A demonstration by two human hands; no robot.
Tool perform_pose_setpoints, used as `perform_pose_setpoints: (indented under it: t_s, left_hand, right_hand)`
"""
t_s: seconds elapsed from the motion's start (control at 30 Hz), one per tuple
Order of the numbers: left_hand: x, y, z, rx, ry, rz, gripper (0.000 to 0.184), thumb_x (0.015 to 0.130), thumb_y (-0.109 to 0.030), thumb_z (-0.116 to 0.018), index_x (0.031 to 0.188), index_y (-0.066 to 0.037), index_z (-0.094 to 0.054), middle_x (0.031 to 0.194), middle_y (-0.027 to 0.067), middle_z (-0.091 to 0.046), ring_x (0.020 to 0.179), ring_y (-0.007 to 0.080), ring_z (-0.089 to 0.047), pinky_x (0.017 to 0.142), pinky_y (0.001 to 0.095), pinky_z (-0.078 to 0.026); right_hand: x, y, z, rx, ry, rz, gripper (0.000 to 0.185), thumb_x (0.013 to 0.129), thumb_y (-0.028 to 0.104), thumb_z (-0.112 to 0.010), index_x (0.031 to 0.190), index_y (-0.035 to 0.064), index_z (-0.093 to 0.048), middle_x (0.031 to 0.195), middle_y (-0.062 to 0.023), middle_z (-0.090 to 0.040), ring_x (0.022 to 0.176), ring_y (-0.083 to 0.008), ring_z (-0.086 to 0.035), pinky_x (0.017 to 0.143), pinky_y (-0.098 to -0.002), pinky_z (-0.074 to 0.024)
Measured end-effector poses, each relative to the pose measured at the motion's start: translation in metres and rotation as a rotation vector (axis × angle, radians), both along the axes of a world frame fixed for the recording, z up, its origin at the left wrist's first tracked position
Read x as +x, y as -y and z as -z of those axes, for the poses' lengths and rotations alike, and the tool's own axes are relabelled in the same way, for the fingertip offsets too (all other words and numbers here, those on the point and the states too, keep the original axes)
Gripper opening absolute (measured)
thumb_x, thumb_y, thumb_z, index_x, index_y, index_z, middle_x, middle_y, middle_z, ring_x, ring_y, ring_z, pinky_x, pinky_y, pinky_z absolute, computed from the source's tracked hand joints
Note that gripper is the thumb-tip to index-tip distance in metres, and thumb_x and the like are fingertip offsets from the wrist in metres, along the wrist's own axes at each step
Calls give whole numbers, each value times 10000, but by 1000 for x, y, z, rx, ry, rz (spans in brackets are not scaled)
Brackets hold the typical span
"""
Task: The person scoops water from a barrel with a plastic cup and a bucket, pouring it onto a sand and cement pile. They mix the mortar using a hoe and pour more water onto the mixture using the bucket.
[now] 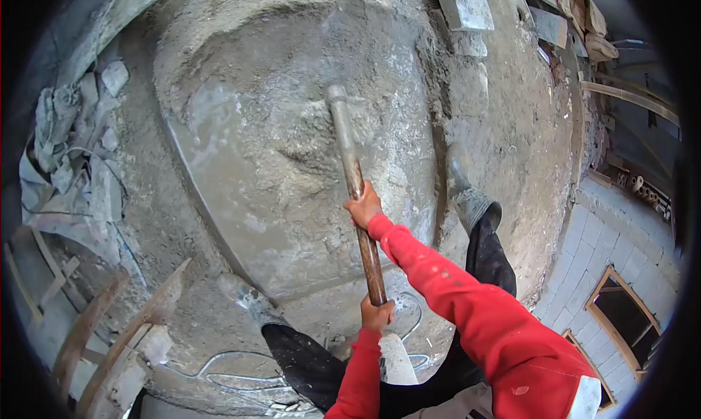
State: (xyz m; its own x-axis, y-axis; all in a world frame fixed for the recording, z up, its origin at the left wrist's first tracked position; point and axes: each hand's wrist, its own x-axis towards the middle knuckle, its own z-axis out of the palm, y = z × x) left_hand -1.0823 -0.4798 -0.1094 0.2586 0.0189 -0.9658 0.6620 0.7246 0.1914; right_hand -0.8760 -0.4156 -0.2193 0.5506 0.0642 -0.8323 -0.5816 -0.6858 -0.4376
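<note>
My right hand [364, 204] is wrapped round the middle of the wooden handle of a hoe [345, 138]. Nearer my body, my left hand [377, 314] grips the handle's lower end. The far part of the handle is coated in grey mortar, and the hoe's blade is mostly hidden in the mix. Wet mortar [292, 156] lies lumpy under the tool, with a watery pool on its left side. Both sleeves are red and spotted with mortar.
My mud-covered boots [471, 196] stand either side of the mix. Rubble and torn sacks [69, 141] lie at left, near wooden boards [131, 338]. A pale hose [219, 357] loops near my feet. Concrete blocks [466, 6] sit at upper right; a block wall [606, 247] stands right.
</note>
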Motion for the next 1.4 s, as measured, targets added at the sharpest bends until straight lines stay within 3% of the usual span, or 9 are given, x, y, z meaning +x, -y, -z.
perform_pose_setpoints:
  t_s: [0.17, 0.3, 0.4, 0.6, 0.73, 1.0, 1.17, 1.27, 1.4]
  left_hand:
    - [-88, 64, -17, 467, 114, 159, 247, 672, -111, -667, 879, -37, -554, 649, 65, -593, 472, 147, -545, 480, 352, -462]
    - [-9, 15, -31, 684, -33, 371, 267, 660, -144, -706, 815, -61, -506, 643, 185, -592, 649, 369, -613, 551, 418, -464]
    - [55, -34, -21, 734, 39, 191, 227, 696, -84, -668, 817, -40, -481, 615, 153, -575, 612, 346, -615, 555, 412, -458]
    - [34, 46, -29, 15, -196, -163, 212, 683, -4, -621, 820, -17, -460, 522, 44, -479, 378, 157, -488, 372, 306, -400]
    - [-28, 97, -71, -30, -206, -90, 200, 683, 5, -613, 811, -5, -461, 523, 47, -498, 377, 148, -496, 354, 286, -397]
    - [-35, 134, -121, -213, -140, -37, 205, 719, -23, -659, 794, -18, -468, 541, 46, -515, 420, 138, -514, 379, 279, -395]
    - [30, 88, -27, 541, 209, 145, 218, 704, -17, -646, 854, -43, -489, 628, 17, -516, 448, 89, -479, 417, 258, -394]
    - [72, 60, -4, 492, 103, 178, 219, 670, -57, -648, 814, -20, -487, 642, 58, -549, 570, 167, -515, 566, 317, -442]
    - [62, 103, -21, -110, -111, -15, 223, 681, -10, -623, 830, -26, -458, 532, 52, -500, 400, 177, -495, 403, 296, -413]
  right_hand:
    - [-38, 56, -74, 178, -96, 256, 292, 692, 22, -622, 904, 20, -421, 672, -88, -539, 420, -153, -514, 378, -285, -440]
    - [25, 22, -100, 486, -164, 237, 166, 727, 2, -570, 814, -3, -429, 551, -73, -512, 378, -159, -501, 366, -286, -420]
    - [76, -46, -75, 599, -207, 196, 183, 737, 23, -583, 832, 16, -427, 575, -76, -518, 383, -148, -497, 378, -287, -454]
    - [-14, 16, 31, 82, -212, -132, 407, 685, 83, -643, 1040, 8, -457, 664, -112, -553, 415, -196, -533, 365, -353, -465]
    - [-67, 92, -17, -16, -394, 93, 348, 710, 76, -636, 998, 58, -442, 625, -83, -526, 404, -178, -515, 357, -337, -453]
    - [-64, 134, -86, -127, -65, -77, 359, 675, 60, -644, 966, 48, -435, 632, -106, -526, 430, -194, -542, 365, -332, -429]
    - [65, 69, -91, 308, -62, 157, 235, 691, 9, -589, 856, 22, -423, 575, -65, -505, 386, -136, -491, 348, -296, -416]
    - [101, 47, -50, 439, -127, 212, 205, 694, 7, -587, 817, 32, -424, 553, -61, -495, 375, -140, -482, 357, -302, -426]
    - [46, 108, 10, 21, -123, 77, 277, 681, 71, -636, 903, 0, -487, 602, -103, -542, 416, -181, -533, 392, -332, -459]
